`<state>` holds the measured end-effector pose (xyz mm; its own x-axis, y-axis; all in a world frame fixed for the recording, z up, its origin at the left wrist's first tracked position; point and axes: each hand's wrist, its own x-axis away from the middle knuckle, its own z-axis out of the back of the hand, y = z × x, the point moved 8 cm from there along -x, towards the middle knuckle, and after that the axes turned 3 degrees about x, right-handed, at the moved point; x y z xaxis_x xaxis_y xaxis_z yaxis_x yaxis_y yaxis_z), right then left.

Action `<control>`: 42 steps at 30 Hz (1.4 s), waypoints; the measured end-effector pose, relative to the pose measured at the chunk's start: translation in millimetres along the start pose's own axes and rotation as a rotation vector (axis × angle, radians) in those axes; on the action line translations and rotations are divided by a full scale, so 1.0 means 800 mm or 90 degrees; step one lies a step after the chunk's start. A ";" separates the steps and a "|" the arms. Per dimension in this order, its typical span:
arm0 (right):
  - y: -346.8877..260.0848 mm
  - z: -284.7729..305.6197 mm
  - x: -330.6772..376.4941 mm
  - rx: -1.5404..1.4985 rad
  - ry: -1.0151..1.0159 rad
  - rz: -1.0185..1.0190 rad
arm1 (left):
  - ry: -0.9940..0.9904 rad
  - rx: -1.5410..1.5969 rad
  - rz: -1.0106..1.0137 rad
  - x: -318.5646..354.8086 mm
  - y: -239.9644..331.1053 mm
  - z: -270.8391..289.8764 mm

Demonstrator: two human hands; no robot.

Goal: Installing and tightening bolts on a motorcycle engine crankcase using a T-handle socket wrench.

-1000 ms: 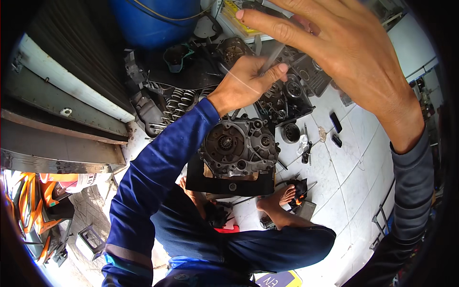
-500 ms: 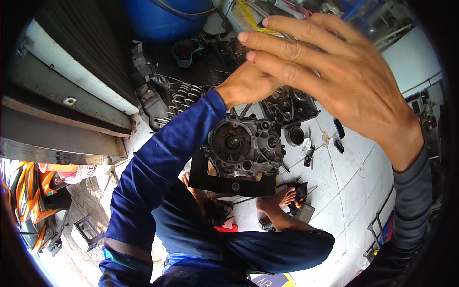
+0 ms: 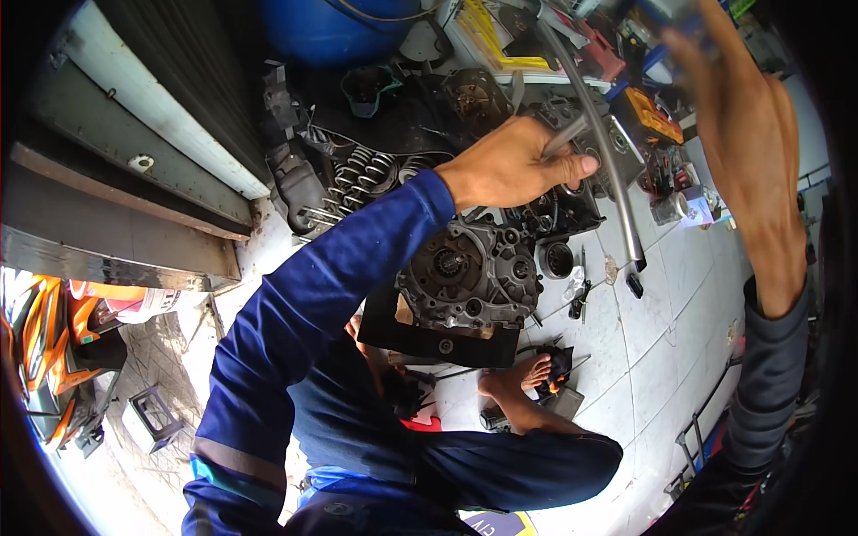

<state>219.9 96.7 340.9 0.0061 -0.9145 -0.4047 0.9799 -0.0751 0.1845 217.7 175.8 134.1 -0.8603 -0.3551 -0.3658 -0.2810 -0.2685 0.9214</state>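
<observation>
Long silver-grey metal bar point(image 3: 609, 154) with crossing stem point(image 3: 566, 136), between one and two o'clock from grey metal engine casing point(image 3: 475, 279). Navy-sleeved left hand point(image 3: 508, 163) clenched around stem. Dark-sleeved right hand point(image 3: 752, 134) at two o'clock, fingers blurred; cannot tell whether gripping.

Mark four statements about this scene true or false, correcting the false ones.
The left hand grips a grey metal tool with a long shaft. True.
The right hand touches the silver metal coil springs. False: the right hand is at the upper right, apart from the springs.
The grey metal engine casing lies below the left hand in the picture. True.
The large rounded blue container stands at the lower right. False: the blue container is at the top.
</observation>
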 end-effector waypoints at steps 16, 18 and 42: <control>-0.032 -0.090 0.028 0.093 -0.047 0.410 | -0.065 -0.045 0.107 0.014 -0.012 -0.003; -0.035 -0.090 0.021 0.023 0.023 0.375 | -0.070 -0.032 0.143 0.016 -0.025 -0.003; -0.021 -0.116 0.032 -0.154 0.120 0.017 | -0.097 -0.152 0.236 0.030 -0.041 0.003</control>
<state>222.3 111.6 244.7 0.0470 -0.8230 -0.5661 0.9978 0.0649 -0.0116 205.2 178.1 95.3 -0.9416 -0.3360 0.0227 0.1482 -0.3529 0.9238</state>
